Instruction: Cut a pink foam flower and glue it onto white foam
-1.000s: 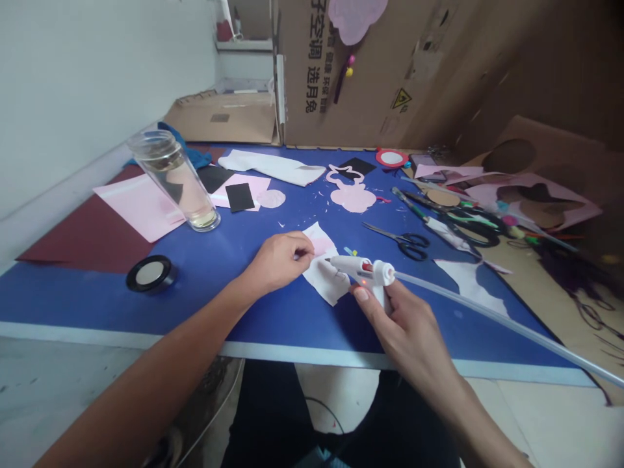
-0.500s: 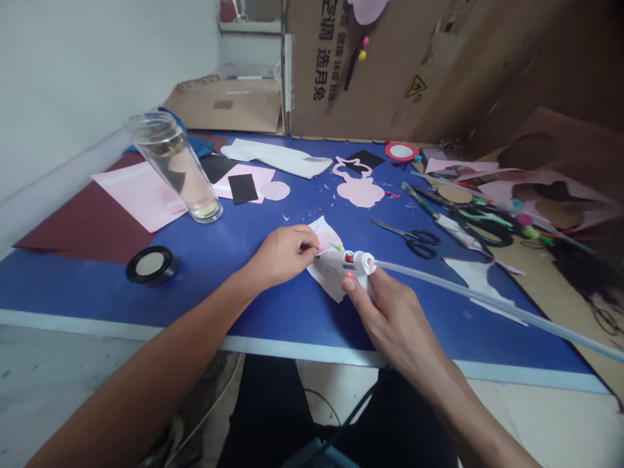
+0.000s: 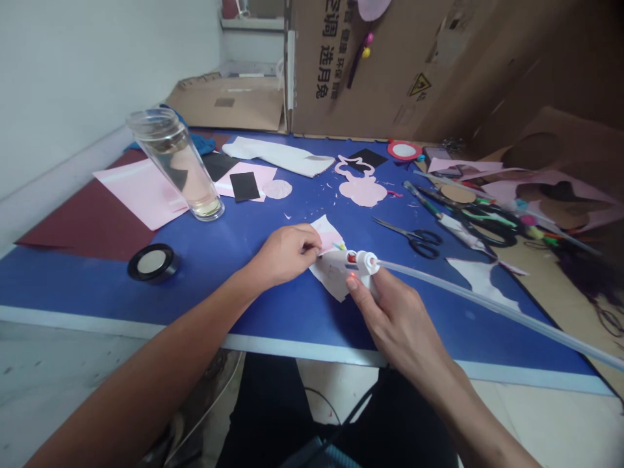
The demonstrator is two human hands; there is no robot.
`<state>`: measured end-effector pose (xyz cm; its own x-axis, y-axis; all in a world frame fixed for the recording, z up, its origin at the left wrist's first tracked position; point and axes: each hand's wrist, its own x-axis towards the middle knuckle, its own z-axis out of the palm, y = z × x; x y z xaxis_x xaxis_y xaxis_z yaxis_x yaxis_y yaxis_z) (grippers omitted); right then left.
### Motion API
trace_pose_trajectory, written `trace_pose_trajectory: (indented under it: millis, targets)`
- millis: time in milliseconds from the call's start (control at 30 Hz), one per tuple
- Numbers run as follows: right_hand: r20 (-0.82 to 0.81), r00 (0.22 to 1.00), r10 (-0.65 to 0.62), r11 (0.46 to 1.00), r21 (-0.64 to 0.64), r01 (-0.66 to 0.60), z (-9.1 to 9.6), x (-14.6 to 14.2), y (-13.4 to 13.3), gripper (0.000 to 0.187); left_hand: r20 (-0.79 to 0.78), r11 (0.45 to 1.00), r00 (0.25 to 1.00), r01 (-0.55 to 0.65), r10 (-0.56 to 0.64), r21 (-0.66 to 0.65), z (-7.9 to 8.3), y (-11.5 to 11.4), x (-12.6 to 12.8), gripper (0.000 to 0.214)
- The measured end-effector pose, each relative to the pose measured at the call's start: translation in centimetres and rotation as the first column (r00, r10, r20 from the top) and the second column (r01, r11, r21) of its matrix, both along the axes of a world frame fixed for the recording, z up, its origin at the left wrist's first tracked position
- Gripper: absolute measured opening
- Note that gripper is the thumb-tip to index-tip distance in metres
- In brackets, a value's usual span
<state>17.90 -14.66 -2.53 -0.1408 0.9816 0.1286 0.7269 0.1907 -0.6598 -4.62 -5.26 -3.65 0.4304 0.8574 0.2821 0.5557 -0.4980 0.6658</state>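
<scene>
My right hand (image 3: 390,299) is wrapped round a white hot glue gun (image 3: 361,260), whose small light glows orange near my thumb. A long clear glue stick (image 3: 463,291) runs out of its back end toward the right. The nozzle points left at my left hand (image 3: 292,253), whose fingers are pinched together close to the tip. What they hold, if anything, is too small or hidden to name. Beneath both hands lies a piece of white paper or felt (image 3: 329,281) with a pink patch (image 3: 329,239).
Black scissors (image 3: 414,239) lie right of the hands, near a white scrap (image 3: 482,281). A glass bottle (image 3: 180,166) and a black tape roll (image 3: 153,262) stand left. Pink cutouts (image 3: 363,191) lie behind, with cluttered tools (image 3: 468,218) at right and a cardboard box (image 3: 380,84) at the back.
The whole view has shifted very slightly. Both hands and the glue gun keep nearly the same position over the white piece.
</scene>
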Motion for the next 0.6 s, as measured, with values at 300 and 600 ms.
trace_pose_trajectory:
  millis: [300, 600]
  targets:
    - [-0.024, 1.0, -0.012, 1.0, 0.02, 0.012, 0.2, 0.27, -0.38, 0.045, 0.017, 1.0, 1.0, 0.005, -0.005, 0.005, -0.24, 0.0, -0.02, 0.02]
    - [-0.031, 0.999, -0.044, 0.999, 0.026, 0.045, 0.14, 0.89, -0.74, 0.047, -0.004, 1.0, 1.0, 0.0, 0.0, 0.009, 0.03, -0.11, -0.01, 0.021]
